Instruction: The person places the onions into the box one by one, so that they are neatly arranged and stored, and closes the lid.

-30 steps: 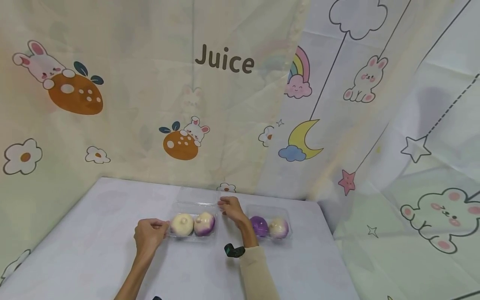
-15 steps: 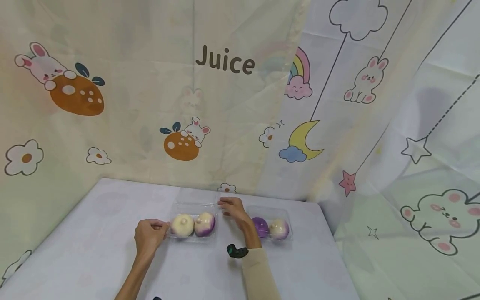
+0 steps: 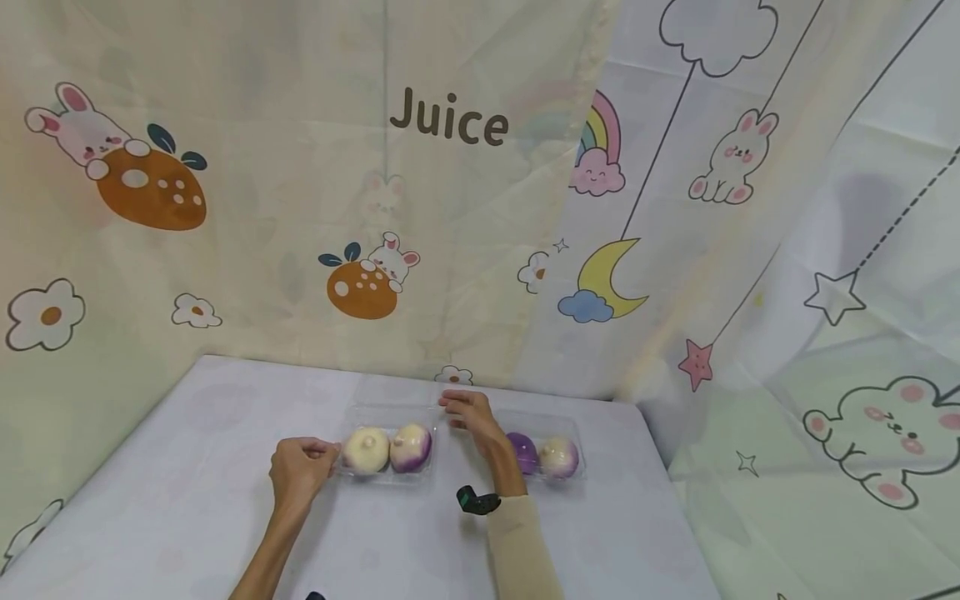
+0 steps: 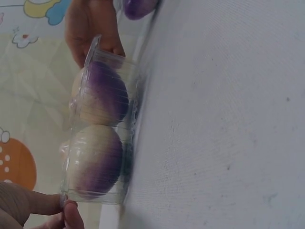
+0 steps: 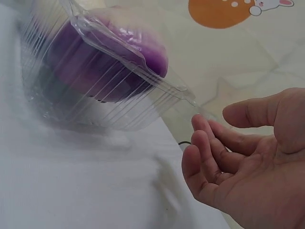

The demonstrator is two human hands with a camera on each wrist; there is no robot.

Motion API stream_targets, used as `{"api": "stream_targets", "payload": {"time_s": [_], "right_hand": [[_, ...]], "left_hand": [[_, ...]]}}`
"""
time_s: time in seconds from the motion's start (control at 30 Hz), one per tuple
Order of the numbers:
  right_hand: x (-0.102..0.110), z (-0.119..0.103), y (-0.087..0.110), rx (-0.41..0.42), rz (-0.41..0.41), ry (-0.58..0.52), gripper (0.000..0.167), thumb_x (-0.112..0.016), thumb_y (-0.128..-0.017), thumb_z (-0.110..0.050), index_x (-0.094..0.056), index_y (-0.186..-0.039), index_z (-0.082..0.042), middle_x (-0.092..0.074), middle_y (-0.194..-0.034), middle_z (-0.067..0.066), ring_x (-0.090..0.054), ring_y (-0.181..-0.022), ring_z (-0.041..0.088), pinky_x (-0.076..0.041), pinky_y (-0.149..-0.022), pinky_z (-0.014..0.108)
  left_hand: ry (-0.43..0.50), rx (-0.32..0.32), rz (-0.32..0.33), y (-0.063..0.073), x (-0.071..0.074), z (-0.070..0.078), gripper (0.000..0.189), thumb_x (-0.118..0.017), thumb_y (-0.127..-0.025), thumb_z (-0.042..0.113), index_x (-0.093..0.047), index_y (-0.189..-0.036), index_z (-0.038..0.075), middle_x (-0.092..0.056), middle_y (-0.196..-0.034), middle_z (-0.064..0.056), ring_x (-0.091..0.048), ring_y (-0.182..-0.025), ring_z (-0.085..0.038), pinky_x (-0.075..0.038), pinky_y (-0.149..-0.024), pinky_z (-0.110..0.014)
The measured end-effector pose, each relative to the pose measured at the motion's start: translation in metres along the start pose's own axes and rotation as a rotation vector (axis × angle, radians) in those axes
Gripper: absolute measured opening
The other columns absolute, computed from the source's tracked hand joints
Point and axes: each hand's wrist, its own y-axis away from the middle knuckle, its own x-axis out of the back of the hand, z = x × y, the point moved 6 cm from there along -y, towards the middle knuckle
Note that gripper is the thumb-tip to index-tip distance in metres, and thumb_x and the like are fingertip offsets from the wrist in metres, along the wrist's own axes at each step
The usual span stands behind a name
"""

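Observation:
A clear plastic clamshell box (image 3: 384,479) stands on the table, its clear lid (image 3: 393,390) folded back toward the curtain. Inside sit two round, purple-and-cream, turnip-like vegetables, one (image 3: 366,451) at left and another (image 3: 411,447) at right. My left hand (image 3: 300,468) pinches the box's left rim between thumb and fingers, plain in the left wrist view. My right hand (image 3: 471,415) is at the far right corner, near the hinge. In the right wrist view its fingertips (image 5: 199,123) meet or nearly meet the lid's edge; the thumb stays apart. Actual contact cannot be told.
A second clear box (image 3: 576,425) with two similar vegetables, one (image 3: 558,457) cream and purple, stands to the right, partly behind my right forearm. Printed curtains (image 3: 480,250) hang behind the white table (image 3: 390,542), close to the lid.
My right hand and forearm have shifted slightly to the right. The left hand keeps its pinch on the box, which has barely moved.

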Motion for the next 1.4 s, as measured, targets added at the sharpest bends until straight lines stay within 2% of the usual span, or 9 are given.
{"api": "stream_targets", "payload": {"time_s": [0.2,0.4,0.53,0.67,0.77,0.97,1.1,1.27,1.4], "right_hand": [[0.002,-0.001,0.001,0.008,-0.001,-0.008,0.041,-0.059,-0.109,-0.010,-0.061,-0.144,0.012,-0.069,-0.141,0.030,-0.066,-0.123,0.035,-0.059,-0.110,0.055],[0.005,-0.005,0.003,0.018,0.013,-0.008,0.039,-0.062,-0.108,-0.011,-0.064,-0.140,0.011,-0.073,-0.135,0.028,-0.068,-0.115,0.029,-0.060,-0.105,0.051],[0.007,-0.007,0.004,0.016,0.021,0.005,0.036,-0.060,-0.110,-0.014,-0.067,-0.137,0.009,-0.077,-0.132,0.023,-0.069,-0.119,0.035,-0.060,-0.107,0.054],[0.009,-0.007,0.003,0.030,0.018,0.027,0.036,-0.056,-0.113,-0.017,-0.069,-0.136,0.007,-0.077,-0.132,0.023,-0.067,-0.124,0.043,-0.059,-0.109,0.056],[0.010,-0.009,0.003,0.063,0.020,0.061,0.036,-0.053,-0.115,-0.017,-0.070,-0.133,0.009,-0.077,-0.131,0.026,-0.067,-0.122,0.045,-0.060,-0.107,0.057],[0.011,-0.018,0.001,0.117,0.035,0.119,0.034,-0.054,-0.114,-0.014,-0.074,-0.124,0.011,-0.078,-0.123,0.030,-0.072,-0.109,0.037,-0.063,-0.095,0.048],[0.011,-0.020,0.001,0.123,0.046,0.133,0.037,-0.051,-0.115,-0.016,-0.074,-0.120,0.013,-0.078,-0.118,0.031,-0.075,-0.102,0.037,-0.066,-0.087,0.043],[0.012,-0.022,0.000,0.132,0.118,0.153,0.044,-0.052,-0.116,-0.025,-0.078,-0.111,0.011,-0.081,-0.109,0.028,-0.078,-0.095,0.039,-0.066,-0.077,0.037],[0.014,-0.023,0.000,0.142,0.186,0.168,0.048,-0.056,-0.114,-0.032,-0.082,-0.103,0.006,-0.083,-0.100,0.023,-0.078,-0.082,0.027,-0.060,-0.068,0.031]], "left_hand": [[0.013,0.000,-0.004,0.001,0.000,0.001,0.021,-0.079,-0.094,0.008,-0.079,-0.096,-0.013,-0.076,-0.068,-0.013,-0.075,-0.058,-0.026,-0.050,-0.048,-0.026],[0.017,0.011,0.001,0.002,-0.001,0.001,0.021,-0.079,-0.094,0.009,-0.079,-0.095,-0.011,-0.076,-0.068,-0.011,-0.074,-0.058,-0.025,-0.050,-0.048,-0.026],[0.028,0.013,-0.002,0.002,-0.001,0.001,0.020,-0.079,-0.094,0.010,-0.079,-0.094,-0.011,-0.076,-0.068,-0.010,-0.074,-0.058,-0.024,-0.050,-0.048,-0.025],[0.023,0.021,0.004,0.002,-0.002,0.000,0.020,-0.079,-0.093,0.010,-0.080,-0.093,-0.010,-0.076,-0.068,-0.010,-0.074,-0.058,-0.023,-0.050,-0.048,-0.025],[0.021,0.019,0.008,0.002,-0.001,0.000,0.020,-0.079,-0.093,0.010,-0.079,-0.093,-0.010,-0.076,-0.068,-0.011,-0.073,-0.057,-0.023,-0.050,-0.047,-0.026],[0.023,0.000,0.012,0.004,0.000,0.002,0.021,-0.079,-0.094,0.010,-0.079,-0.093,-0.011,-0.076,-0.067,-0.011,-0.073,-0.057,-0.024,-0.049,-0.047,-0.026],[0.029,-0.007,0.007,0.004,0.000,0.002,0.021,-0.079,-0.095,0.009,-0.079,-0.094,-0.012,-0.076,-0.067,-0.011,-0.074,-0.058,-0.025,-0.050,-0.047,-0.025],[0.026,-0.002,0.012,0.004,0.001,0.002,0.021,-0.079,-0.094,0.009,-0.079,-0.093,-0.011,-0.075,-0.066,-0.010,-0.073,-0.057,-0.023,-0.049,-0.047,-0.025],[0.022,0.003,0.019,0.003,0.001,0.002,0.021,-0.079,-0.093,0.010,-0.080,-0.092,-0.010,-0.076,-0.066,-0.009,-0.072,-0.056,-0.021,-0.049,-0.048,-0.026]]}}
